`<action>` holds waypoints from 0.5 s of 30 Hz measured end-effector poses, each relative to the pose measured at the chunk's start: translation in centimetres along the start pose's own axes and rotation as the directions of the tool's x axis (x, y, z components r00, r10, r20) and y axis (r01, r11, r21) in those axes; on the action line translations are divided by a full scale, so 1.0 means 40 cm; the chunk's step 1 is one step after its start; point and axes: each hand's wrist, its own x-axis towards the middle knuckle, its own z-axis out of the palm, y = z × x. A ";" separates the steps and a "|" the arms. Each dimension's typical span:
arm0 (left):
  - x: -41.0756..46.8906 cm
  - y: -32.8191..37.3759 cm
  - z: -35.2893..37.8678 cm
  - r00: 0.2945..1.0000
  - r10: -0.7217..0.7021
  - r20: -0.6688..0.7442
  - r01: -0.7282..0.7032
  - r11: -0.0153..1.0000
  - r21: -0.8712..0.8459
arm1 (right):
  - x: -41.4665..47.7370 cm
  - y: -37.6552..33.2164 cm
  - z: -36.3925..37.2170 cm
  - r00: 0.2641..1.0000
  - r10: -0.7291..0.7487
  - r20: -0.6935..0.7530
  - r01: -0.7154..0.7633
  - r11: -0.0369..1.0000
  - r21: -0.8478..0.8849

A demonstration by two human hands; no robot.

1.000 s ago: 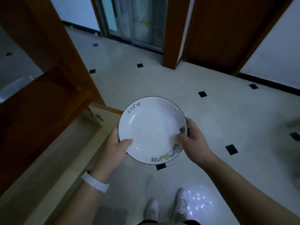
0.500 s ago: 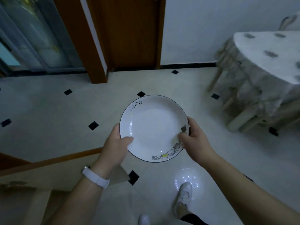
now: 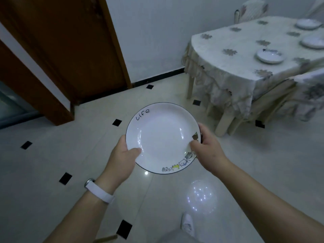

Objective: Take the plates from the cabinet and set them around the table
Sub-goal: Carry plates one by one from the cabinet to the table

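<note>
Standing off to one side, I see a dark wooden door (image 3: 70,50) at the left, set against a white wall. The pale tiled floor (image 3: 52,137), dotted with small black diamonds, runs under everything.

Next along is the person's left hand (image 3: 121,158), with a white wristband (image 3: 100,191) on the wrist. Its thumb presses down on the near-left rim of the plate (image 3: 163,137), and the rest of that hand is tucked underneath, out of sight.

The plate is white, round and shallow, and it is carried roughly level in the air above the floor, between the two hands. The word "Life" sits on its far-left rim and a row of little cartoon animals runs along the near-right.

The right hand (image 3: 206,149) grips the opposite rim, thumb on top by the animals and fingers (image 3: 201,127) curled round the outer edge. So both hands are closed on the one plate and neither is free.

What matters now is that the table (image 3: 228,50) lies ahead and to the right of the plate, well apart from it, so the right hand is the nearer one. Being round, the plate has no long axis to line up.

A floral cloth hangs over the table's edges, and a covered chair (image 3: 308,92) stands at its near edge. Three other plates (image 3: 270,56) sit on it, one a little in from the near edge and two more toward the far right corner. I would guess this plate goes toward the rounded left end, reached by carrying it forward and to the right.
</note>
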 end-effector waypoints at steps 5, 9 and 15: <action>0.103 0.083 0.105 0.999 0.035 0.022 -0.035 0.999 -0.003 | 0.098 -0.027 -0.113 0.999 -0.045 -0.007 0.045 0.998 0.036; 0.173 0.138 0.160 0.998 0.055 0.017 -0.055 0.998 0.009 | 0.173 -0.032 -0.158 0.998 -0.044 -0.036 0.046 0.996 0.072; 0.321 0.183 0.180 0.997 0.073 -0.001 -0.073 0.996 0.047 | 0.324 -0.042 -0.161 0.997 -0.032 -0.073 0.038 0.996 0.082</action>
